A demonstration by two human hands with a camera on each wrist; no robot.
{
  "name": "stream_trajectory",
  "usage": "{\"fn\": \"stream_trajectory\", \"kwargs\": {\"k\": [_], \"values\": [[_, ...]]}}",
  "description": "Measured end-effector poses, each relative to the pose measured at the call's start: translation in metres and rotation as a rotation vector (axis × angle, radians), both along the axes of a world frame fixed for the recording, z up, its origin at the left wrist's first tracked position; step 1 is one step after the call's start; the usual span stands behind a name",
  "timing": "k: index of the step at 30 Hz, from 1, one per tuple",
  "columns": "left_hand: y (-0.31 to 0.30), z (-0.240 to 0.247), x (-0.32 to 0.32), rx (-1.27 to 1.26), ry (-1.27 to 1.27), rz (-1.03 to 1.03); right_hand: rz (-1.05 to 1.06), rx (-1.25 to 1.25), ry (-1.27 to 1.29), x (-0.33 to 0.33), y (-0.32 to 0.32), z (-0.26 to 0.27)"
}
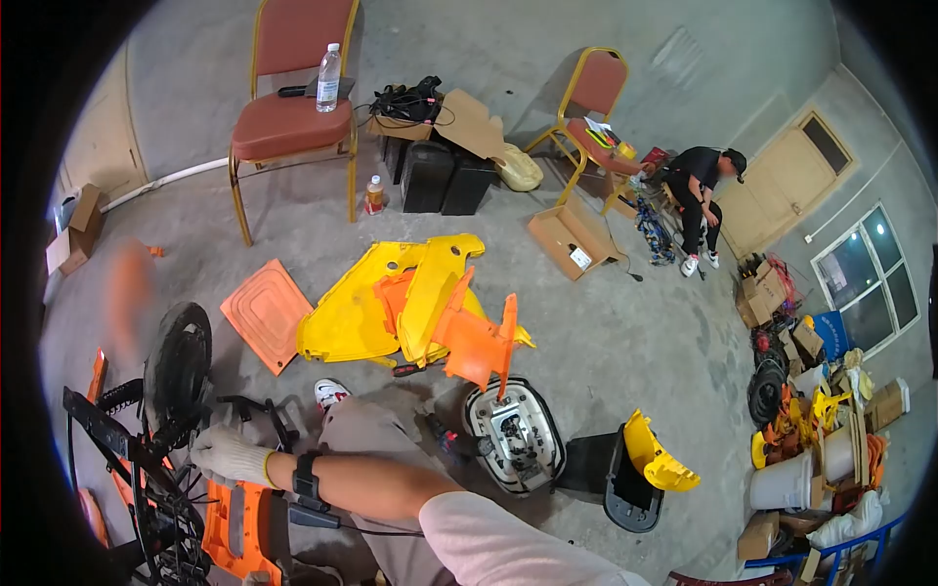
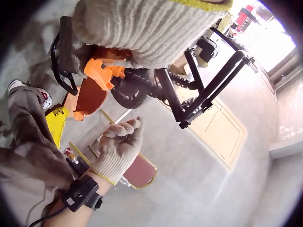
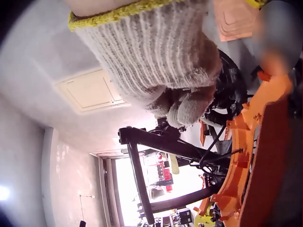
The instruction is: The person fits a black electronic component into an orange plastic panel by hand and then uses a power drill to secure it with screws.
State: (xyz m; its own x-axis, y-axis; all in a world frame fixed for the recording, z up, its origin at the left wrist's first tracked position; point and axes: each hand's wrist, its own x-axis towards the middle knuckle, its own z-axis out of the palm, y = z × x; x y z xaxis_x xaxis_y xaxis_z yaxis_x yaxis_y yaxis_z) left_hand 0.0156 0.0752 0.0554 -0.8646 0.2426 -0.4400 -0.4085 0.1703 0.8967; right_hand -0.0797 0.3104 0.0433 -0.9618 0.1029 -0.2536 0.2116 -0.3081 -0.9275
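An orange plastic part (image 1: pixel 230 532) stands beside the black metal frame (image 1: pixel 147 459), which has a wheel (image 1: pixel 179 361). At the part's lower edge my gloved left hand (image 1: pixel 256 578) grips it; in the left wrist view that glove (image 2: pixel 151 28) covers much of the orange piece (image 2: pixel 102 73), and its fingers are mostly hidden. My gloved right hand (image 1: pixel 230 457) is above the orange part, close to the frame. Its fingers are curled in the right wrist view (image 3: pixel 184 104) and the left wrist view (image 2: pixel 120 146), with nothing visible in them.
Yellow panels (image 1: pixel 366 303), an orange panel (image 1: pixel 269 313) and a grey-white shell (image 1: pixel 513 435) lie on the floor. Chairs (image 1: pixel 293 127), cartons (image 1: pixel 567 239) and black boxes (image 1: pixel 427 176) stand farther off. A seated person (image 1: pixel 696 190) is at the right, near piled parts (image 1: pixel 801 420).
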Motion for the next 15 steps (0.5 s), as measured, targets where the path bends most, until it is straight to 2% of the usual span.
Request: {"fn": "stream_trajectory", "kwargs": {"k": [2,3,5,6,8,15], "values": [[-0.004,-0.007,-0.005,0.201,-0.256,0.261,0.015,0.017,0.000,0.000,0.001,-0.002],[-0.005,-0.008,-0.008,0.199,-0.255,0.264,0.026,0.038,-0.002,0.000,0.001,-0.002],[-0.004,-0.007,-0.013,0.263,-0.421,0.362,0.024,0.018,-0.012,0.000,0.000,-0.003],[-0.002,-0.005,-0.011,0.261,-0.419,0.365,0.018,0.000,-0.023,0.000,0.000,-0.005],[0.001,0.000,-0.004,0.183,-0.269,0.246,0.033,-0.006,-0.028,-0.002,-0.001,-0.009],[-0.015,-0.022,-0.018,0.289,-0.401,0.254,0.046,0.006,-0.060,-0.001,-0.002,-0.014]]}}
